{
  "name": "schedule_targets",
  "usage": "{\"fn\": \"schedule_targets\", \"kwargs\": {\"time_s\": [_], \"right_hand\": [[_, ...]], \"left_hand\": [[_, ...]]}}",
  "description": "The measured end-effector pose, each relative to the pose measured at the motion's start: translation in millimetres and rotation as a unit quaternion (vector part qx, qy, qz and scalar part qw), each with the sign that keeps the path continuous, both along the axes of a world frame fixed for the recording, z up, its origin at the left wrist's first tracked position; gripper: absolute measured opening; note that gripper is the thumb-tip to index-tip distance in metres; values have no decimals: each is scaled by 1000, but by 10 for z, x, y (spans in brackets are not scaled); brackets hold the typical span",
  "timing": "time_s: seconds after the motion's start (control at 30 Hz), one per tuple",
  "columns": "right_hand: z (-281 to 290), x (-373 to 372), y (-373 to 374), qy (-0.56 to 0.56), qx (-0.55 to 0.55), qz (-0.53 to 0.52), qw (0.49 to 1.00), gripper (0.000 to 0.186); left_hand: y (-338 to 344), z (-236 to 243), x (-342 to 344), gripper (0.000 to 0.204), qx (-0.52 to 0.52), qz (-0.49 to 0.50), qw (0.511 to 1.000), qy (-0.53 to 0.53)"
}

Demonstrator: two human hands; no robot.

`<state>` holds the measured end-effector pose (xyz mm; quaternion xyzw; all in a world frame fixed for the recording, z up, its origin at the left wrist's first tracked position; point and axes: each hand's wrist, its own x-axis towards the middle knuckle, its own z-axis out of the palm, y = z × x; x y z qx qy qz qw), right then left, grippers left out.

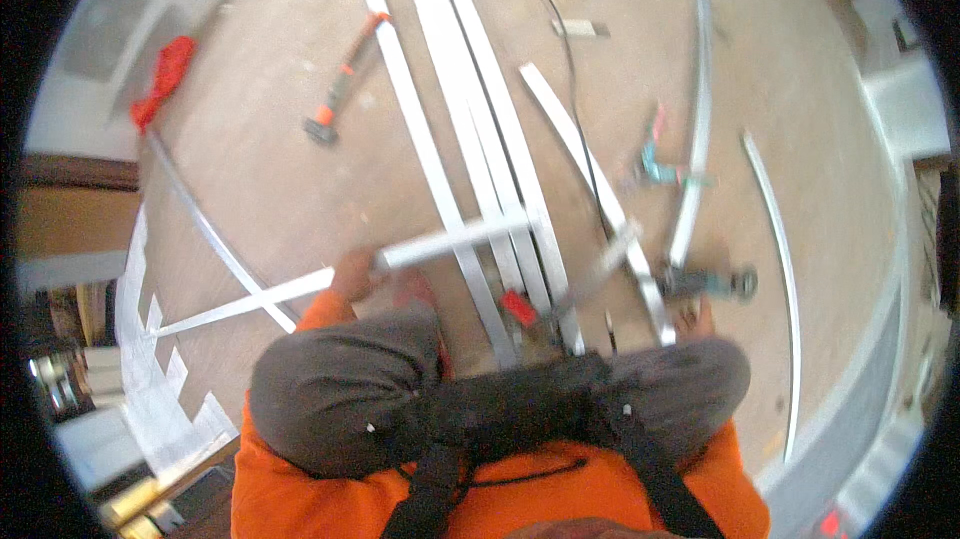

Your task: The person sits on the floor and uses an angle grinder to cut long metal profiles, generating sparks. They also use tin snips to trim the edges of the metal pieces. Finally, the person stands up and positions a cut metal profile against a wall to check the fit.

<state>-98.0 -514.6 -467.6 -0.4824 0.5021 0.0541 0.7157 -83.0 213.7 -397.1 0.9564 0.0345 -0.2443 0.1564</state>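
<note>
My left hand [354, 275] is closed around a long white metal strip [450, 241], gripping it near its middle. The strip lies crosswise, its right end over several long white strips [440, 19] on the floor. Beyond my right knee, my right hand [693, 319] is partly hidden and blurred. It is right beside a dark power tool [710, 283] with a teal end; whether it grips the tool I cannot make out. A small red object [518, 308] is in front of my lap, near a blurred grey strip [597, 271].
An orange-and-grey hammer [345, 79] lies to the far left. At right are a teal-and-red tool [657, 164], a curved metal channel [700, 69] and a thin strip [775, 239]. A black cord [572, 89] crosses the floor. Red cloth [172, 71] sits at left.
</note>
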Motion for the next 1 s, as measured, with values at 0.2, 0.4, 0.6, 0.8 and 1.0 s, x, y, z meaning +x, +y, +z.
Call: {"fn": "schedule_targets", "kwargs": {"time_s": [0.2,0.4,0.6,0.8,1.0], "right_hand": [[-467,-10,-124,87,-47,-56,994,47],[-727,104,-233,-103,-440,55,890,38],[1769,1794,1091,-365,-556,549,506,29],[1979,2515,2891,-402,-501,753,143,51],[1121,1741,4090,-418,-397,800,168,72]], "left_hand": [[3,-29,102,60,-7,0,1000,-8],[86,-177,33,75,-12,1,977,-213],[383,-438,-478,66,-57,371,875,-306],[342,-614,-536,64,-319,679,624,-220],[193,-586,-514,61,-427,737,481,-210]]}}
